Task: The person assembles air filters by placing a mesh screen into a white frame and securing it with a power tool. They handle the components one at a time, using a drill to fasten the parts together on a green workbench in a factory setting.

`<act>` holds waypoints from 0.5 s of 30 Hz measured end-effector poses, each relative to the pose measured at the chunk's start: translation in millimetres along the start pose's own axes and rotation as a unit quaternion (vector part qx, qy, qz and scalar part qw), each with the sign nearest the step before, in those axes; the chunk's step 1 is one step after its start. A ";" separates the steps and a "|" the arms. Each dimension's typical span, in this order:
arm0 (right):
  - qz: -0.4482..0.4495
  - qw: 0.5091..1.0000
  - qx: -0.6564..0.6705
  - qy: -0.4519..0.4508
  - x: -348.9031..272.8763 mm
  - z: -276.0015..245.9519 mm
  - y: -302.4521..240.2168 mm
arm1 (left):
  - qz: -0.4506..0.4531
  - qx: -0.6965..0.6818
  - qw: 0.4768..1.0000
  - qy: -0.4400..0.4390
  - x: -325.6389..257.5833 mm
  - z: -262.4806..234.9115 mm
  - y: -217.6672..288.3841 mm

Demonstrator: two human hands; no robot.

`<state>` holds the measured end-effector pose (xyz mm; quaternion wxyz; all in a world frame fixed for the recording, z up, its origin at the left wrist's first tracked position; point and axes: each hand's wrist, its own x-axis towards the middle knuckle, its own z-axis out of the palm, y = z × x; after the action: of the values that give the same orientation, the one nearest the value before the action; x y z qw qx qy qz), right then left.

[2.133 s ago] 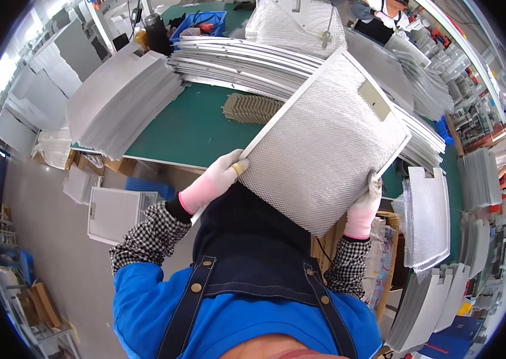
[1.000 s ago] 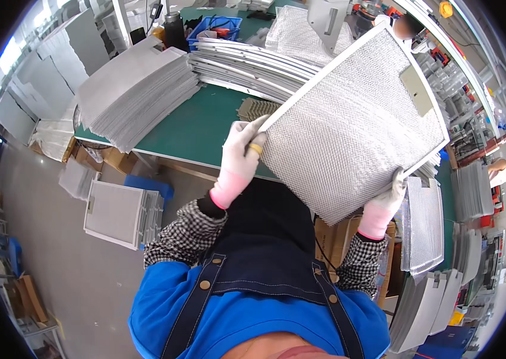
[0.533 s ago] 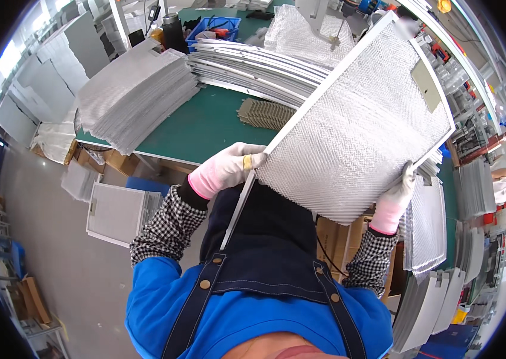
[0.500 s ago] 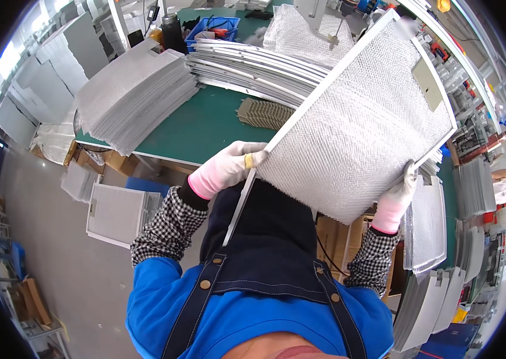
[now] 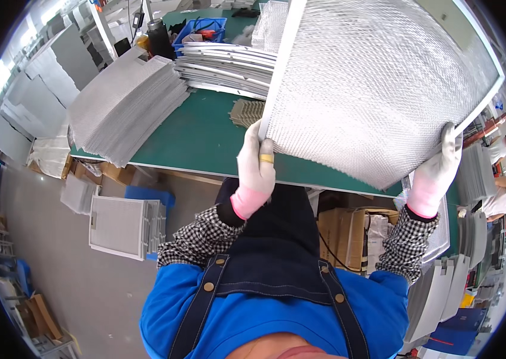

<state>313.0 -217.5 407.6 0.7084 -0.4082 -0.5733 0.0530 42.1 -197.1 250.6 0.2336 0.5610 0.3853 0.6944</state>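
Note:
Both hands wear white gloves with pink cuffs and hold up a large silvery metal-mesh filter panel (image 5: pixel 372 90), tilted over the green table (image 5: pixel 199 134). My left hand (image 5: pixel 256 170) is closed on the lower end of its white left edge strip. At the lower right, my right hand (image 5: pixel 438 170) grips the white right edge, fingers partly behind it. The panel's lower mesh edge between the hands is curved and shows no strip. Beyond my left hand lie a small brownish corrugated stack (image 5: pixel 247 112) and a pile of white frame strips (image 5: pixel 223 69).
A tall stack of mesh sheets (image 5: pixel 133 107) fans across the table's left. Behind stand a black bottle (image 5: pixel 158 39) and a blue basket (image 5: pixel 199 30). Framed panels (image 5: pixel 118 224) stand at lower left, a cardboard box (image 5: pixel 339 233) below the table. Another person (image 5: pixel 501 194) is far right.
The panel has been lifted and shifted right, both hands moving with it. Its left edge stands more upright. The white strip that ran down below my left hand no longer shows.

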 end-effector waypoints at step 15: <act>0.307 0.698 -0.115 -0.637 -62.6 64.0 99.7 | -0.176 0.129 0.590 -0.777 -106.0 -101.6 -20.9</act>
<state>276.3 -152.5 296.3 0.0655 -0.5088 -0.7319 0.4485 -29.9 -292.7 162.9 0.4872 0.8330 0.2348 -0.1169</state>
